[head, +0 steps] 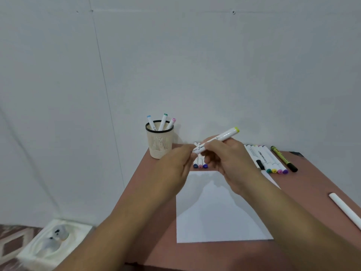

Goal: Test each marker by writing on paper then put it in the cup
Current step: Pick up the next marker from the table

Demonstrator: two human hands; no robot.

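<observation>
1. At the far left, on the floor below the table, a white tray-like object with something grey in it is seen; what it is cannot be told.
2. A beige mesh cup with a black rim is placed near the back left corner of the brown table. Three white markers are standing in it, with blue, green and pink caps pointing up.
3. The left hand is held above the table, just right of the cup. Its fingertips are curled around the lower left end of a white marker with a yellow-green cap, so this end is pinched.
4. The marker is held tilted, its capped end rising up to the right, beyond the right hand. The marker is in the air, above the far edge of the paper, and apart from the cup.
5. Three more markers are lying on the table under the hands, their blue, pink and dark blue ends turned to the viewer.
6. The right hand is closed around the middle of the same marker, with fingers wrapped on its barrel.
7. A white sheet of paper is lying on the table under both forearms.
8. A row of markers is laid right of the hands, then one yellow and black pen.
9. A white stick is lying near the right edge.
</observation>
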